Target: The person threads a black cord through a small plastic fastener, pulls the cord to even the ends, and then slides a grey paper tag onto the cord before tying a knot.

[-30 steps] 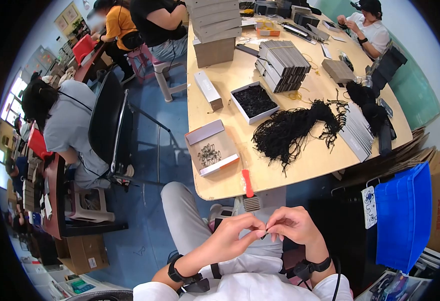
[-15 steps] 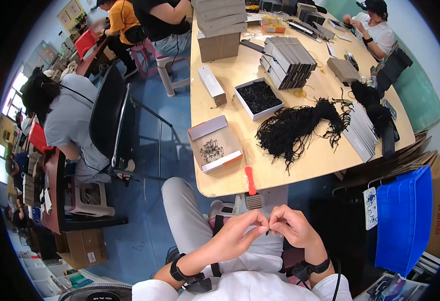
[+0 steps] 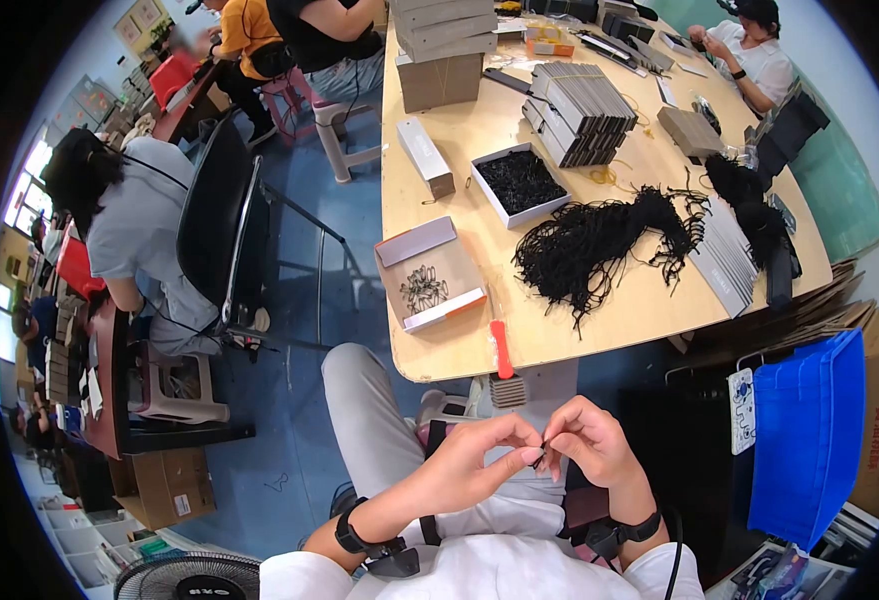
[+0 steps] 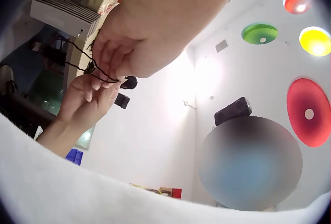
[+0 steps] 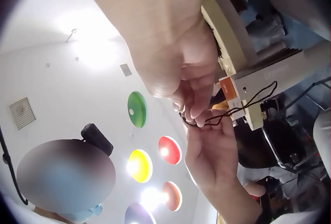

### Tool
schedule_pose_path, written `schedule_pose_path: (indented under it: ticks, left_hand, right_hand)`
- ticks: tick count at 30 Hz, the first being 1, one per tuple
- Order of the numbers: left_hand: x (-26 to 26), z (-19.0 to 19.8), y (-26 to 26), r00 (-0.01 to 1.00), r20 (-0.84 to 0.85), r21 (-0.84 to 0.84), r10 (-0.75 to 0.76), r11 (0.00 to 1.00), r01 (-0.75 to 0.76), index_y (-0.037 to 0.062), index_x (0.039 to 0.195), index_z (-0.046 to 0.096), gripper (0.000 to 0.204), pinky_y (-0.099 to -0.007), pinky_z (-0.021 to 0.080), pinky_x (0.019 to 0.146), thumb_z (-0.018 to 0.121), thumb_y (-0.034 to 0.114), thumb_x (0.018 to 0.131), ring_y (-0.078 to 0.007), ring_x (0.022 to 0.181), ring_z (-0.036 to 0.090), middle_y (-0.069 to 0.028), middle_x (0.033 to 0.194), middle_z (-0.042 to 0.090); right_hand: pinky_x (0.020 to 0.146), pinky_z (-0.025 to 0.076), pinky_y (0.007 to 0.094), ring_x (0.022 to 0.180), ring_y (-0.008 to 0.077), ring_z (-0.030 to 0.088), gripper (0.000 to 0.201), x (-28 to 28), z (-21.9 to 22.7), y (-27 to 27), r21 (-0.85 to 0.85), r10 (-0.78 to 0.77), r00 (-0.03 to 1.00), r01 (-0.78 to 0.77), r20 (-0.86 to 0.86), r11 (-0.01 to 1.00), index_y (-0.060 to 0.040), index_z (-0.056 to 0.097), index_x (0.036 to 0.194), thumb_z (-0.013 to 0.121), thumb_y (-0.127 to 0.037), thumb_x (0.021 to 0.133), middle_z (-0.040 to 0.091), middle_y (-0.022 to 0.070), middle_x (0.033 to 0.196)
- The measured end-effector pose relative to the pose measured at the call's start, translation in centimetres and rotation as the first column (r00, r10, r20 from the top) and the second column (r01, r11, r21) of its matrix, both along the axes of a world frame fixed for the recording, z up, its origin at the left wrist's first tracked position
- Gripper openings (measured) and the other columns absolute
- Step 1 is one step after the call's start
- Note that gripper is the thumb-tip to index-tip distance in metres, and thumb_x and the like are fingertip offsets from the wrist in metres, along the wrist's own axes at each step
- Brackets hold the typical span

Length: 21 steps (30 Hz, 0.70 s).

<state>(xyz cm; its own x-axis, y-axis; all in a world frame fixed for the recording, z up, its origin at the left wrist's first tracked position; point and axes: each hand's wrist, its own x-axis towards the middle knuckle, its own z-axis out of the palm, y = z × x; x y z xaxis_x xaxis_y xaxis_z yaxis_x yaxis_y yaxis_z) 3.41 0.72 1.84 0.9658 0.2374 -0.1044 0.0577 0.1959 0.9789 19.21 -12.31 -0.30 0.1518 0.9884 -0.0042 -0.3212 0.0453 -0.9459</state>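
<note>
My two hands meet above my lap, in front of the table's near edge. The left hand (image 3: 479, 465) pinches a small dark piece between thumb and forefinger, and the right hand (image 3: 591, 445) pinches at the same spot with bent fingers. In the wrist views the piece is a thin black cord (image 5: 252, 103), whose long loop hangs out from between the fingertips of both hands. Its held ends are mostly hidden by the fingers. Nearest on the table stands an open box (image 3: 464, 265) with small metal clips (image 3: 423, 290) in it.
Behind lie a white box of black pieces (image 3: 521, 185), a heap of black cords (image 3: 584, 250), grey card strips (image 3: 724, 262) and a banded stack (image 3: 579, 115). A red-handled tool (image 3: 500, 350) sits at the table edge. A blue bin (image 3: 809, 430) stands right; people work around.
Both hands stay together on the cord, with small shifts of the fingers; the right hand has risen slightly. The table's things sit a little higher in the head view.
</note>
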Motion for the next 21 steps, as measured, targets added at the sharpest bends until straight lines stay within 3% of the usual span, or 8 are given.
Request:
schedule_pose_path:
  ticks: [7,10,12,21]
  left_hand:
    - [0.01,-0.05,0.03,1.0,-0.014,-0.083,-0.025,0.996,0.024,-0.0039,0.099,0.054,0.012,-0.0252,0.047,0.081,0.052,0.007,0.095,-0.0102,0.09,0.057,-0.006,0.093,0.06]
    - [0.05,0.07,0.05,0.999,-0.033,-0.107,-0.024,0.994,0.02,-0.0043,0.1,0.054,0.012,-0.0259,0.047,0.082,0.053,0.006,0.095,-0.0109,0.09,0.057,-0.0067,0.094,0.06]
    - [0.21,0.13,-0.08,1.0,-0.001,-0.1,0.023,0.995,-0.023,-0.0036,0.096,0.056,0.012,-0.029,0.049,0.08,0.054,0.008,0.094,-0.0124,0.084,0.061,-0.008,0.087,0.064]
    - [0.36,0.29,0.31,1.0,-0.028,-0.11,-0.015,0.994,0.012,-0.0037,0.097,0.055,0.013,-0.0295,0.049,0.083,0.053,0.009,0.094,-0.0132,0.085,0.062,-0.0087,0.089,0.064]
  right_hand:
    - [0.058,0.052,0.0254,0.071,0.0152,0.065,0.007,0.23,0.14,-0.04,0.009,0.019,1.0,-0.019,0.025,1.0,0.0021,0.048,0.099,0.052,0.001,0.093,0.063,0.0112,0.08]
    - [0.059,0.053,0.0258,0.07,0.0155,0.065,0.006,0.13,0.1,0.02,0.005,-0.029,0.996,0.029,-0.082,1.0,0.003,0.049,0.097,0.052,0.0,0.092,0.064,0.0114,0.079]
    - [0.06,0.053,0.0259,0.07,0.0158,0.066,0.006,0.45,0.02,0.07,0.006,0.032,0.999,-0.033,0.041,0.999,0.0038,0.049,0.096,0.053,0.0,0.092,0.064,0.0115,0.078]
    - [0.062,0.053,0.0264,0.07,0.0156,0.065,0.006,0.6,0.03,0.25,0.003,0.054,0.997,-0.054,0.059,0.999,0.0036,0.049,0.097,0.051,-0.001,0.094,0.064,0.0111,0.078]
